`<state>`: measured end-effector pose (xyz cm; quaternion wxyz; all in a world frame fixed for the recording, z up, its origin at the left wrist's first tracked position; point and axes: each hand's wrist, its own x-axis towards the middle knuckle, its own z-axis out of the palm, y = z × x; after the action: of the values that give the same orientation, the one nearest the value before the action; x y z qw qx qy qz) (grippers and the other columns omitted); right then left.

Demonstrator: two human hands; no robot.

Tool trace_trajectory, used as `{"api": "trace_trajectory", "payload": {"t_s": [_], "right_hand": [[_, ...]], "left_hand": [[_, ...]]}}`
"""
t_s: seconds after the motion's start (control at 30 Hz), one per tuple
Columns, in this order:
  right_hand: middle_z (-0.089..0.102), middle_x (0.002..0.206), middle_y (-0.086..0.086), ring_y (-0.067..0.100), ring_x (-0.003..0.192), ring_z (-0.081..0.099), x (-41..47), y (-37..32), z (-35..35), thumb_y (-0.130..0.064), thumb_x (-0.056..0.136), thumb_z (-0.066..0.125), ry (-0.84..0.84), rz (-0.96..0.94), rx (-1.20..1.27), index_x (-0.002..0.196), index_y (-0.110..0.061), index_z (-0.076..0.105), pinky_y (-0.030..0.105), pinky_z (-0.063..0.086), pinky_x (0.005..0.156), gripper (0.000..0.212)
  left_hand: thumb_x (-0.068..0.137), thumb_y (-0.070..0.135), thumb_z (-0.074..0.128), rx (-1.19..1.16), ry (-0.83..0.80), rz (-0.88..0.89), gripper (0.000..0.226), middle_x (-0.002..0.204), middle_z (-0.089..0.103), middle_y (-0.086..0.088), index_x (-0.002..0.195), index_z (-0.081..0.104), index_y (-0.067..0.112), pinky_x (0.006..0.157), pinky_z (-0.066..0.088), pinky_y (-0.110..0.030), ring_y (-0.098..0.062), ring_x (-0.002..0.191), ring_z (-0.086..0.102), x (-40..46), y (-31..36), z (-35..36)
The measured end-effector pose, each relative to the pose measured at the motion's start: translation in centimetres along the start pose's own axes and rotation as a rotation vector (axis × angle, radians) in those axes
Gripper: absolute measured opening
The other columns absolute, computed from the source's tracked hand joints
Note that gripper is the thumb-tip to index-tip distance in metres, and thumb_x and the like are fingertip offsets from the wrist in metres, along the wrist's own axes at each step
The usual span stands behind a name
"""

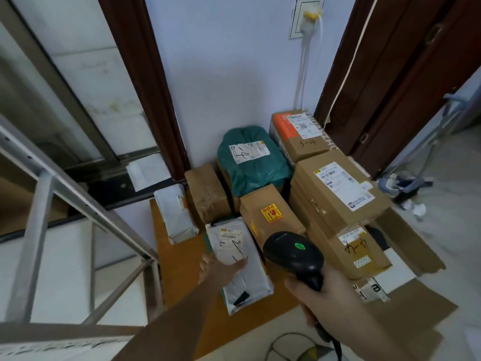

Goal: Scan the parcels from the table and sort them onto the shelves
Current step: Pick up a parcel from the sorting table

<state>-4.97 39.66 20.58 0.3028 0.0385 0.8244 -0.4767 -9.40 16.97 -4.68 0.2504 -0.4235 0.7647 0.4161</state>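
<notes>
Two hands: left hand pinches white mailer; right hand grips scanner.

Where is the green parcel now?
The green parcel lies at the back of the table by the wall, between a taped brown box and the stacked cartons.

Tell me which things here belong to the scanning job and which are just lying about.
Job: barcode scanner in right hand; white mailer under left hand; green bag parcel; brown boxes; metal shelf frame.
Lying about: wall socket; mop; door frames.
</notes>
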Motion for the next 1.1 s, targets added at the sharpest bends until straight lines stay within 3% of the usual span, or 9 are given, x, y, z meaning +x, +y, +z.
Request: {"api": "trace_trajectory", "payload": {"t_s": [0.1,0.27,0.37,0.47,0.57,0.7,0.83,0.9,1.1], "right_hand": [[0.059,0.047,-0.006,0.010,0.046,0.058,0.5,0.2,-0.2,-0.023,0.093,0.067,-0.026,-0.004,-0.001,0.092,-0.015,0.056,0.023,0.051,0.054,0.013],[0.056,0.044,-0.006,0.009,0.044,0.056,1.1,0.6,-0.5,-0.023,0.093,0.066,-0.058,-0.001,-0.021,0.080,-0.015,0.054,0.022,0.050,0.056,0.020],[0.056,0.043,-0.005,0.010,0.043,0.055,1.4,0.8,-0.7,-0.023,0.094,0.065,-0.073,-0.002,-0.019,0.079,-0.016,0.052,0.022,0.052,0.056,0.021],[0.056,0.044,-0.003,0.010,0.043,0.056,1.6,1.1,-0.7,-0.023,0.093,0.066,-0.071,0.012,0.007,0.081,-0.014,0.053,0.021,0.052,0.055,0.020],[0.056,0.045,-0.001,0.014,0.044,0.056,1.7,1.3,-0.6,-0.023,0.093,0.067,-0.080,0.022,0.020,0.082,-0.011,0.055,0.027,0.053,0.056,0.020],[0.055,0.046,0.000,0.015,0.043,0.056,1.6,1.5,-0.4,-0.018,0.093,0.066,-0.083,0.015,0.014,0.083,-0.010,0.055,0.024,0.052,0.053,0.017],[0.056,0.049,0.003,0.016,0.046,0.057,1.5,1.5,-0.2,-0.019,0.093,0.066,-0.084,0.007,0.010,0.085,-0.009,0.055,0.022,0.051,0.053,0.017],[0.057,0.049,0.001,0.015,0.047,0.057,1.4,1.5,-0.1,-0.020,0.093,0.066,-0.091,0.003,0.005,0.086,-0.009,0.055,0.022,0.052,0.053,0.017],[0.057,0.049,0.003,0.016,0.047,0.057,1.3,2.1,0.2,-0.022,0.093,0.066,-0.097,0.008,-0.016,0.087,-0.009,0.056,0.030,0.053,0.059,0.018]], "left_hand": [[0.060,0.078,0.086,-0.050,-0.031,-0.037,0.152,0.172,0.014,-0.013,0.165,-0.001,0.010,0.121,0.037,-0.055,-0.040,0.156,0.025,1.0,-0.5,0.7],[0.047,0.084,0.087,-0.080,-0.064,-0.075,0.150,0.157,0.041,-0.012,0.159,0.021,0.009,0.111,0.051,-0.049,-0.036,0.142,0.049,2.5,-1.1,1.9],[0.026,0.095,0.081,-0.131,-0.054,-0.065,0.144,0.123,0.068,-0.001,0.142,0.050,0.015,0.078,0.064,-0.036,-0.020,0.101,0.071,3.2,-1.9,2.4],[0.057,0.076,0.088,-0.191,-0.030,-0.031,0.102,0.103,0.065,0.004,0.129,0.052,0.013,0.057,0.053,-0.023,-0.009,0.078,0.065,1.3,-1.5,2.3],[0.062,0.068,0.091,-0.273,-0.019,-0.023,0.097,0.108,0.067,0.001,0.131,0.052,0.013,0.062,0.058,-0.027,-0.014,0.084,0.067,0.9,-1.5,2.7],[0.074,0.056,0.090,-0.312,0.027,0.023,0.079,0.106,0.063,0.003,0.130,0.051,0.015,0.056,0.048,-0.022,-0.016,0.084,0.062,0.1,-1.6,2.8],[0.079,0.050,0.088,-0.366,0.069,0.036,0.078,0.122,0.068,-0.003,0.137,0.051,0.014,0.082,0.060,-0.037,-0.027,0.107,0.067,-0.7,-2.0,3.1],[0.081,0.048,0.087,-0.392,0.072,0.023,0.081,0.132,0.065,-0.007,0.142,0.046,0.013,0.092,0.059,-0.043,-0.032,0.118,0.065,-0.9,-2.1,3.3],[0.089,0.040,0.082,-0.511,0.043,-0.025,0.082,0.138,0.060,-0.013,0.149,0.035,0.010,0.092,0.052,-0.042,-0.037,0.126,0.061,-0.9,-1.9,3.0]]}}
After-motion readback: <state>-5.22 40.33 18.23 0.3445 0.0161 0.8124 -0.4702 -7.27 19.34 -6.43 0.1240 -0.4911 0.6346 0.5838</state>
